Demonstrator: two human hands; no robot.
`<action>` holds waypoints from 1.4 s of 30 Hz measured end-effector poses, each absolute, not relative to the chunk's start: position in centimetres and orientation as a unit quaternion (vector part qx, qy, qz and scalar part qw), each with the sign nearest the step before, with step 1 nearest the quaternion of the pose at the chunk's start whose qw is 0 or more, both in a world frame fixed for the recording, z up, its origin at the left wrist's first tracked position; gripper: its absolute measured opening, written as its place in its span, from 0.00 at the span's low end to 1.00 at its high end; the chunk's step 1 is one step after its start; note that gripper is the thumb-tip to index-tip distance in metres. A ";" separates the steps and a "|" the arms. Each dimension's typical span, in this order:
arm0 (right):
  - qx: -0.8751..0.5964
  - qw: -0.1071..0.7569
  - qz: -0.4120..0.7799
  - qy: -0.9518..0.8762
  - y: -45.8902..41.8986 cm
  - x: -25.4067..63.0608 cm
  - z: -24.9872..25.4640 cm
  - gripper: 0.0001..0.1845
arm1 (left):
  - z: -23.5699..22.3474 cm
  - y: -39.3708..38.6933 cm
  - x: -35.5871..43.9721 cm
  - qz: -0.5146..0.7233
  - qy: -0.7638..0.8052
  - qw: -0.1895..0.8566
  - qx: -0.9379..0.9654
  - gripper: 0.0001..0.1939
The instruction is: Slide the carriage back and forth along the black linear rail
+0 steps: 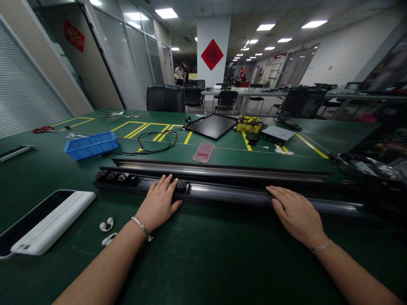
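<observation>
A long black metal channel [229,193] lies across the green table in front of me. On its left part rests my left hand [160,201], fingers stretched and spread over the rail. Just right of those fingertips a small black block [181,184] sits in the channel. Several dark socket-like modules [122,177] sit in its left end. Farther right, my right hand [295,215] lies flat over the same channel with its fingers extended. Neither hand grips anything that I can see. Right behind runs a second long black rail [210,171].
Near left are a white device with a dark panel [57,224] and white earbuds [108,224]. Beyond lie a blue bin [92,145], a cable loop [159,146], a black panel [213,126], a grey box [277,134], and a round metal tray [359,165] at right.
</observation>
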State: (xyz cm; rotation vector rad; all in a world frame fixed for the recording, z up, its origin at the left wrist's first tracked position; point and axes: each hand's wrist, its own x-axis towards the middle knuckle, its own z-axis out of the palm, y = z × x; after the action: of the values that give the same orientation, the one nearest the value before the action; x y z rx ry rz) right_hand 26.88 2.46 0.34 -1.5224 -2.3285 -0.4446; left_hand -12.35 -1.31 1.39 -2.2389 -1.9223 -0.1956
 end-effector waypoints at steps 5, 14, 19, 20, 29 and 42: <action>-0.533 0.160 -0.157 -0.816 2.5 26.9 0.4 0.24 | 1.5 -1.3 -12.2 -0.072 -0.637 0.081 -0.763 0.31; -0.538 0.160 -0.150 -0.814 2.4 26.8 0.3 0.24 | 1.6 -1.4 -12.0 -0.072 -0.638 0.081 -0.762 0.31; -0.537 0.159 -0.157 -0.814 2.5 26.9 0.3 0.24 | 1.6 -1.4 -12.0 -0.069 -0.639 0.088 -0.761 0.31; -0.537 0.159 -0.156 -0.814 2.4 26.9 0.3 0.24 | 1.6 -1.4 -12.0 -0.068 -0.639 0.087 -0.761 0.31; -0.541 0.155 -0.155 -0.812 2.5 26.8 0.3 0.24 | 1.5 -1.5 -11.5 -0.066 -0.641 0.100 -0.758 0.31; -0.544 0.152 -0.154 -0.811 2.4 26.8 0.3 0.24 | 1.5 -1.7 -10.8 -0.073 -0.605 0.096 -0.787 0.33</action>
State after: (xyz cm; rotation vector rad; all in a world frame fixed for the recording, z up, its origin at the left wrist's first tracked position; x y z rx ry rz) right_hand 26.78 2.42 0.35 -1.5601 -2.3264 -0.4427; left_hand -10.75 -1.68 1.51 -2.3318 -1.7927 -0.2162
